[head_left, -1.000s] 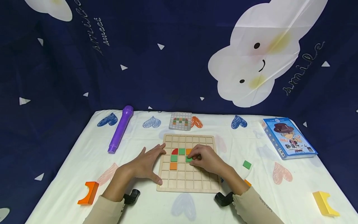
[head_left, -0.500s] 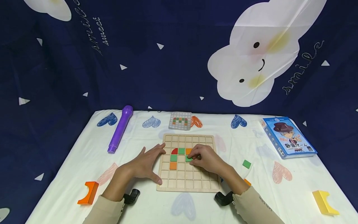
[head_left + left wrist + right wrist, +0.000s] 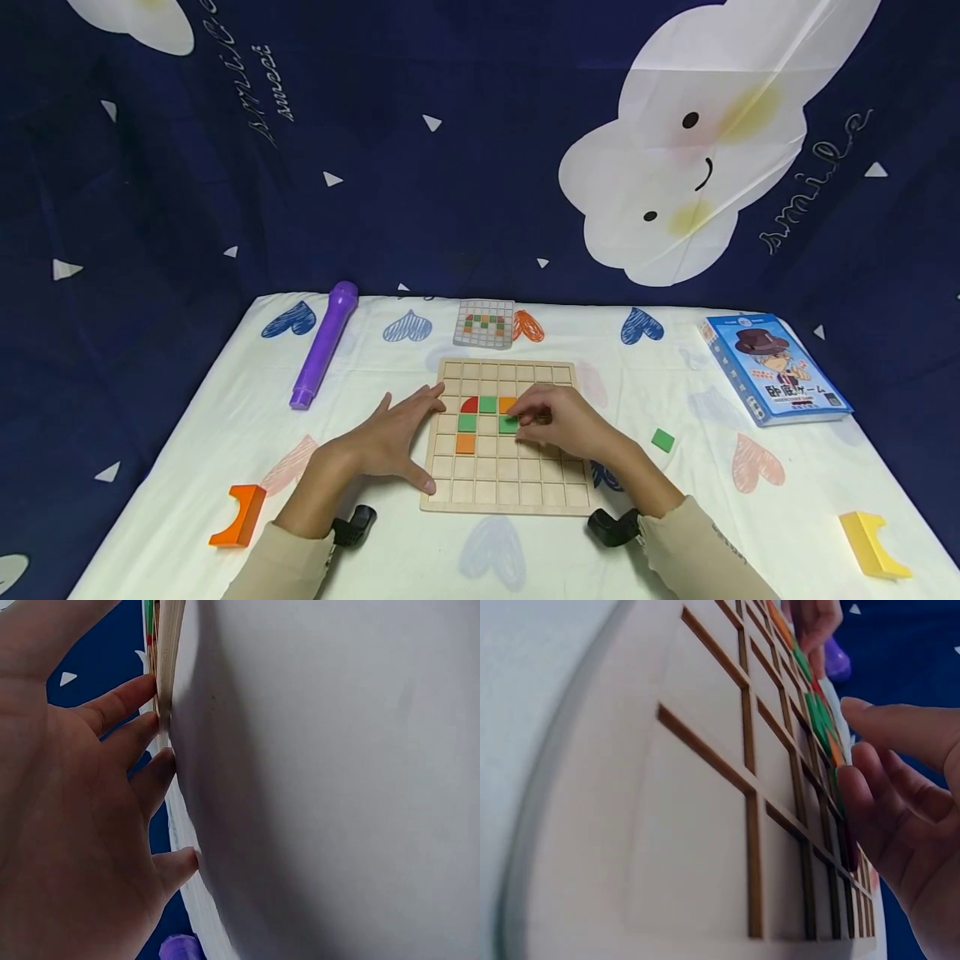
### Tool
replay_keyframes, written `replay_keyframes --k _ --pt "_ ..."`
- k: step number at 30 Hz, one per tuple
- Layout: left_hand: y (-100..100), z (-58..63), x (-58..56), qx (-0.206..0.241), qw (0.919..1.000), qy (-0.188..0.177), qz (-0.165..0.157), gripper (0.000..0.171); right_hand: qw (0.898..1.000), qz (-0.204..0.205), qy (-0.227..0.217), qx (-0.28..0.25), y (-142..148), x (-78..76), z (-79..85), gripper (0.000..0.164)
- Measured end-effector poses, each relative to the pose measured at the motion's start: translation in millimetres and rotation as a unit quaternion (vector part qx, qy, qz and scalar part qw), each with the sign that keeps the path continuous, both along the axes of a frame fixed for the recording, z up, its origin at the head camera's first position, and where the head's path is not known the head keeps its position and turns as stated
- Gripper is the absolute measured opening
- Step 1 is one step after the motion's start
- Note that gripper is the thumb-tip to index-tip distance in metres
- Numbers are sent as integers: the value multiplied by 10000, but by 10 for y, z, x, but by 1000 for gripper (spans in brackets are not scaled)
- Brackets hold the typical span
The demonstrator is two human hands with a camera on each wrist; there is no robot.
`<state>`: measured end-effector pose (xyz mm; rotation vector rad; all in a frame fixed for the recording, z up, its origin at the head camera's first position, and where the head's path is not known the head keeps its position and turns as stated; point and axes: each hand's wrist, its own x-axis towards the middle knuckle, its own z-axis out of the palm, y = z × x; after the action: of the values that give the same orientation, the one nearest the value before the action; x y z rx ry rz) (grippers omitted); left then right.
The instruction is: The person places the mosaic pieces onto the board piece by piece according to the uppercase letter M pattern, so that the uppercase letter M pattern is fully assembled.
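Note:
A wooden grid board [image 3: 510,497] lies in the middle of the table. In its cells sit a red quarter-circle tile [image 3: 469,406], several green tiles [image 3: 507,425] and orange tiles [image 3: 466,444]. My right hand [image 3: 566,422] hovers over the board's right part, fingertips just beside the nearer green tile. The right wrist view shows its thumb and fingers apart with nothing between them; a dark red tile [image 3: 851,847] shows past the fingers. My left hand [image 3: 386,442] spreads along the board's left edge, thumb at the near corner and fingertips [image 3: 166,754] by the rim.
A small pattern card [image 3: 483,324] lies behind the board. To its left is a purple microphone-shaped toy [image 3: 324,346]; at right, a blue game box [image 3: 776,369]. A loose green tile [image 3: 663,440], an orange block [image 3: 237,517] and a yellow block [image 3: 873,544] also lie on the cloth.
My right hand has let go of the green tile, which stays in its cell, and shifted slightly right. The right forearm now covers the loose orange piece. My left hand has not moved.

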<state>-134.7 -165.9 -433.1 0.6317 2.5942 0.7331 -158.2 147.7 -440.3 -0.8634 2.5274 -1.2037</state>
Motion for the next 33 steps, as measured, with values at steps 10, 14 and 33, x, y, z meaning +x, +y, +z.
replay_keyframes --k 10,14,33 --pt "19 -5 -6 2 10000 -24 2 111 9998 -96 -84 181 303 71 74 27" --pt "24 0 -5 3 10000 -25 -7 110 9992 -255 -149 278 539 125 83 28" --pt "-1 3 -5 32 10000 -42 -27 110 9850 -1494 230 838 1685 276 238 36"
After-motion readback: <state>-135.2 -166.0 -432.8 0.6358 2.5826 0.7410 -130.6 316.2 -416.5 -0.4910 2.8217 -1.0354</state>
